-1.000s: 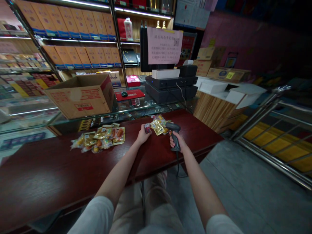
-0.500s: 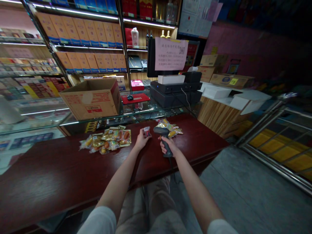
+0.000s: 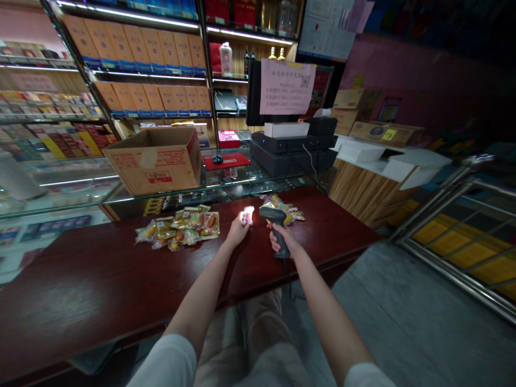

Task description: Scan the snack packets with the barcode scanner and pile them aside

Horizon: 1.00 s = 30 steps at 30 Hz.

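My left hand [image 3: 238, 232] is closed around a small snack packet [image 3: 248, 216], brightly lit on the side facing the scanner. In my right hand [image 3: 287, 241] is a dark grey barcode scanner [image 3: 274, 215], its handle upright and its head pointing left at the packet. A pile of packaged snacks [image 3: 181, 227], with clear and gold wrappers, lies to the left of my left hand. Behind the scanner lies a smaller group of snack packets [image 3: 297, 214], partly hidden by it. All of these are on or over the dark red table [image 3: 121, 279].
An open cardboard box [image 3: 161, 166] stands on the glass counter beyond the table. To its right are a mouse [image 3: 217, 159] on a red mat and a monitor [image 3: 253, 97] with a paper notice. A metal railing [image 3: 435, 207] runs along the right.
Light now falls on the packet in my left hand, where it was dark before. The packet is turned up more towards the scanner. My view has shifted slightly.
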Each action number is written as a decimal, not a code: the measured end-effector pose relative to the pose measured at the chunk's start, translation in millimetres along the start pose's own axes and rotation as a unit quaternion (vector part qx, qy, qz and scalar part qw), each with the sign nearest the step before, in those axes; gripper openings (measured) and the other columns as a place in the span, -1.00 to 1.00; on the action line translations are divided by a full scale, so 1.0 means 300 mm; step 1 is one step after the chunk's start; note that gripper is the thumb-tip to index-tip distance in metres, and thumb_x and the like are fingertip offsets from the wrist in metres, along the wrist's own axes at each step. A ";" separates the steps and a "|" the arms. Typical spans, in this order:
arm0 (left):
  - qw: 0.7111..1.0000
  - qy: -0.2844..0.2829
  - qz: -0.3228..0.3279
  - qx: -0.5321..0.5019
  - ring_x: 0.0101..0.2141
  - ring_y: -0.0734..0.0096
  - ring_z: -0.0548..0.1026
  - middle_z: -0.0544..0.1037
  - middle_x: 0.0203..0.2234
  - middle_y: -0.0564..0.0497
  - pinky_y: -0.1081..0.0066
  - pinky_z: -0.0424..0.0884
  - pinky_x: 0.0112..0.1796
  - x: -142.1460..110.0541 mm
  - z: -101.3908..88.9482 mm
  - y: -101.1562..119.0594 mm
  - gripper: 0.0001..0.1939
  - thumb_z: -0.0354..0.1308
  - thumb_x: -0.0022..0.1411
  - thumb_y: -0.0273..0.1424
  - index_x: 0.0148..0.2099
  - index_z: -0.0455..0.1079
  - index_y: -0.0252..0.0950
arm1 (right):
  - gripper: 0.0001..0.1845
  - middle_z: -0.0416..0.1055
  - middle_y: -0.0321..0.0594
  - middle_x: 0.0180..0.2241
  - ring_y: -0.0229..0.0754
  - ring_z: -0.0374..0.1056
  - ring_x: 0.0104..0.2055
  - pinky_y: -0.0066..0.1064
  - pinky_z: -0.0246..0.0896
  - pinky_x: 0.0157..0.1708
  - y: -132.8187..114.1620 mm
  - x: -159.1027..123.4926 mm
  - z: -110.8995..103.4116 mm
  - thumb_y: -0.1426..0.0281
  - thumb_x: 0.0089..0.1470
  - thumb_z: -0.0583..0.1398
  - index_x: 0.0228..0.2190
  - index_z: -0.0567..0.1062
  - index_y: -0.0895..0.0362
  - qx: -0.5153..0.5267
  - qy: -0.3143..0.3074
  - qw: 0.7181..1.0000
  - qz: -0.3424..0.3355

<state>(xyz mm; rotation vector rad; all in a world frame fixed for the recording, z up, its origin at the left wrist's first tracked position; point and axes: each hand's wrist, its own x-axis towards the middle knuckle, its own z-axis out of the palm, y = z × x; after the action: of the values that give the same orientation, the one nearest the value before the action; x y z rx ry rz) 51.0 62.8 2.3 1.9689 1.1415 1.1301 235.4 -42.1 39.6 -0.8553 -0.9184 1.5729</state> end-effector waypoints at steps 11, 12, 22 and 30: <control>0.904 0.080 -0.068 0.414 0.09 -0.22 0.33 0.54 -0.05 -0.37 -0.10 0.19 0.05 -0.067 -0.235 0.050 -0.54 -0.03 0.32 -0.27 0.17 0.33 -0.39 | -0.57 0.21 -0.53 -0.70 -0.40 0.03 -0.80 -0.53 -0.02 -0.78 -0.092 -0.082 -0.273 0.12 -0.07 0.33 -0.28 0.33 0.09 0.021 0.093 0.995 -0.015; 0.894 0.078 -0.074 0.434 0.08 -0.25 0.32 0.53 -0.07 -0.38 -0.12 0.19 0.04 -0.073 -0.264 0.046 -0.59 -0.06 0.33 -0.27 0.08 0.39 -0.40 | -0.58 0.20 -0.54 -0.70 -0.41 0.02 -0.80 -0.53 -0.03 -0.78 -0.091 -0.084 -0.287 0.12 -0.07 0.32 -0.28 0.34 0.09 0.031 0.094 0.995 -0.012; 0.898 0.049 -0.010 0.437 0.16 -0.14 0.26 0.30 0.16 -0.39 -0.03 0.06 0.18 -0.007 -0.137 0.091 -0.45 0.06 0.17 -0.47 0.23 0.29 -0.42 | -0.60 0.20 -0.53 -0.70 -0.39 0.02 -0.78 -0.53 -0.04 -0.76 -0.062 -0.081 -0.319 0.10 -0.04 0.30 -0.27 0.35 0.07 0.066 0.091 0.993 -0.037; 0.941 -0.028 -0.165 0.294 0.16 -0.36 0.25 0.33 0.12 -0.51 -0.17 0.07 0.14 0.136 0.275 0.169 -0.37 0.21 0.11 -0.01 0.04 0.34 -0.42 | -0.55 0.20 -0.54 -0.71 -0.39 0.03 -0.79 -0.53 -0.06 -0.78 -0.059 -0.071 -0.325 0.06 -0.07 0.32 -0.28 0.33 0.07 0.067 0.107 0.990 -0.056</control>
<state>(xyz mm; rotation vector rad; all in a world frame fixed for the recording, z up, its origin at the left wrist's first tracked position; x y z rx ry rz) 154.2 69.7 20.2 2.0903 1.8530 0.5903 333.1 -48.6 13.5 -0.8444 -0.6871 1.3992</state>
